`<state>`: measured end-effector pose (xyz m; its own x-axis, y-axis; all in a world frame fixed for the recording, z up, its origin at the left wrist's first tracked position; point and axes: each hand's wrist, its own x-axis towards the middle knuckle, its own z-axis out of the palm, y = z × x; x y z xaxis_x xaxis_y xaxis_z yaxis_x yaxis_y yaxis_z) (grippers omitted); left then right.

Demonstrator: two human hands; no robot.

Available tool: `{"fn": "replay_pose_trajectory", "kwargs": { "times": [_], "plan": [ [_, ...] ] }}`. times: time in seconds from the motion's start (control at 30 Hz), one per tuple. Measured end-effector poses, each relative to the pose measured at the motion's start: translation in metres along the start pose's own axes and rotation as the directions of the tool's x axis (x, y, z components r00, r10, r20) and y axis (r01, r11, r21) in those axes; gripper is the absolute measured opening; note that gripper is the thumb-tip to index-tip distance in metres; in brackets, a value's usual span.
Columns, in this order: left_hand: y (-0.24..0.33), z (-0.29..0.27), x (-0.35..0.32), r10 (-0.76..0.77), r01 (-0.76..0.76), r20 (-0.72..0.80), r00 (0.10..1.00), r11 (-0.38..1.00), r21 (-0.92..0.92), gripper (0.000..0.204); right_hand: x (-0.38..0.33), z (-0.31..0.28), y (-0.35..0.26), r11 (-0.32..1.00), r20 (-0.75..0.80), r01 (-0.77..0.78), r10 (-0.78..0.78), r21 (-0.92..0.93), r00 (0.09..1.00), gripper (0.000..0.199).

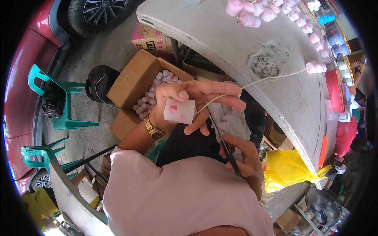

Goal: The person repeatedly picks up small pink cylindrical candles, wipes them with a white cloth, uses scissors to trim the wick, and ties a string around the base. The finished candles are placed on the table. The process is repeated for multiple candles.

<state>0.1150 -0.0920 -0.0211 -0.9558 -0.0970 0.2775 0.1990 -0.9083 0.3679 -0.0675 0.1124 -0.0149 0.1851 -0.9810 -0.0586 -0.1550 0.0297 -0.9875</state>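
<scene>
My left hand (193, 103) holds a small white cylinder candle with pink marks (179, 111), thumb on top and fingers curled under it. A white string (271, 77) runs from the candle across the grey table (236, 35) to a pink candle (315, 67) lying on the table. My right hand (244, 155) grips black scissors (222, 139), whose blades point up toward the string right next to the held candle. A gold watch (153, 129) is on my left wrist.
An open cardboard box (130, 88) on the floor holds several pale pink candles. More pink candles (267, 11) lie along the table's far part. Green plastic chairs (59, 106) stand at left by a red car (19, 98). A yellow bag (287, 167) and a fan (323, 204) sit below right.
</scene>
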Motion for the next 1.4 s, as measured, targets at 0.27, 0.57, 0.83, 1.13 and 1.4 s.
{"fn": "replay_pose_trajectory", "kwargs": {
  "times": [0.27,0.57,0.83,1.13,1.4],
  "plan": [
    [0.006,-0.005,-0.002,0.019,0.003,0.058,0.998,0.936,-0.353,0.097,0.029,0.006,-0.017,0.998,-0.046,0.013,-0.015,-0.061,0.999,0.066],
    [0.012,-0.005,-0.007,0.033,-0.017,0.036,0.999,0.930,-0.367,0.093,0.041,0.012,-0.014,0.987,-0.084,0.042,-0.056,-0.156,0.995,0.065],
    [0.014,-0.005,-0.007,0.033,-0.024,0.018,0.999,0.932,-0.362,0.093,0.040,0.013,-0.009,0.985,-0.104,0.015,-0.033,-0.172,0.994,0.063],
    [0.013,0.007,-0.001,0.096,-0.049,-0.349,0.932,0.989,0.141,0.091,-0.020,-0.030,-0.046,0.907,-0.672,-0.254,-0.042,-0.335,0.739,0.057],
    [-0.003,0.041,0.047,0.090,0.175,-0.389,0.917,0.785,0.595,0.089,-0.053,-0.142,-0.027,0.279,-0.858,-0.833,-0.350,-0.478,0.375,0.029]
  ]
}}
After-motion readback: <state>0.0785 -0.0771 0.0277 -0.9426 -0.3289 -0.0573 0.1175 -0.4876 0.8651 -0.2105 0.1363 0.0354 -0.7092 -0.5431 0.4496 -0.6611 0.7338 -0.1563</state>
